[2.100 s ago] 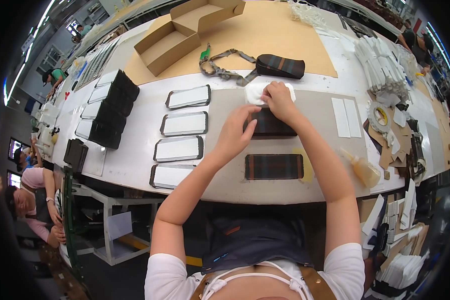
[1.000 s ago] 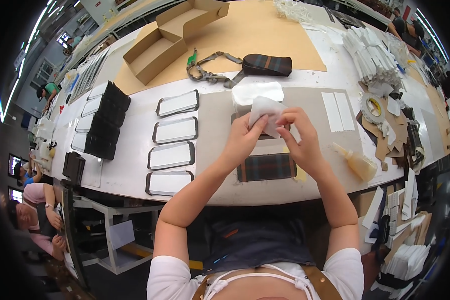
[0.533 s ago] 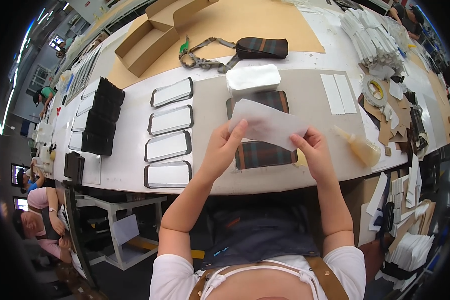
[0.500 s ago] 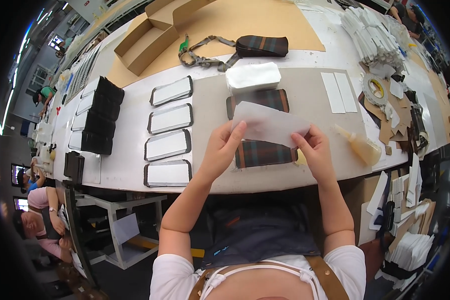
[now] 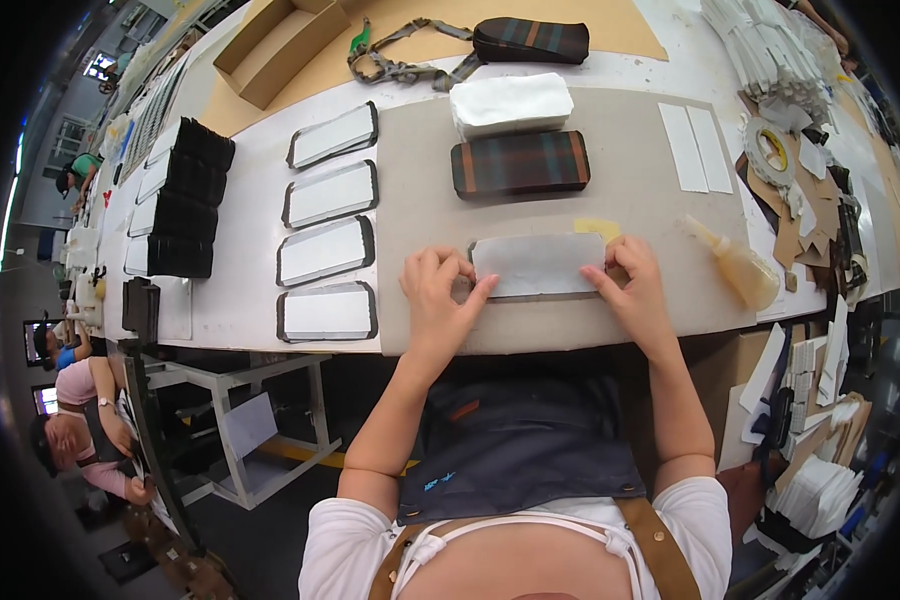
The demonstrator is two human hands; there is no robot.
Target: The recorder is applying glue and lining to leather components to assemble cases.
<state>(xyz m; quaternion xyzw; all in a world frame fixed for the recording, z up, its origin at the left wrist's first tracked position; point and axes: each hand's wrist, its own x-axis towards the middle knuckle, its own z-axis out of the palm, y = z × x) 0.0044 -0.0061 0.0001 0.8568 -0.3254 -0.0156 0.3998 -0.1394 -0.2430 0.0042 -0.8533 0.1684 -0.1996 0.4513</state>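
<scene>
A pale, rectangular sheet (image 5: 540, 265) lies flat near the front of the grey work board (image 5: 410, 200). My left hand (image 5: 442, 298) pinches its left end between thumb and fingers, and my right hand (image 5: 630, 285) does the same at the right end. Thin dark edges peep out from beneath it; the piece under it is otherwise hidden. Just behind stands a dark plaid fabric bundle (image 5: 520, 163), with a stack of white sheets (image 5: 510, 103) beyond it. Something small and yellow (image 5: 595, 227) shows at the sheet's far right edge.
Several white panels with black borders (image 5: 325, 312) form a column on the left, beside black folded pieces (image 5: 185, 205). To the right are a glue bottle (image 5: 740, 268), two white strips (image 5: 695, 148) and a tape roll (image 5: 767, 155). A plaid case (image 5: 530, 40) and cardboard box (image 5: 280, 50) sit farther back.
Both hands have lowered the pale sheet from the air onto the near plaid piece, which it now covers. The view has shifted, so the table's objects appear higher in the picture.
</scene>
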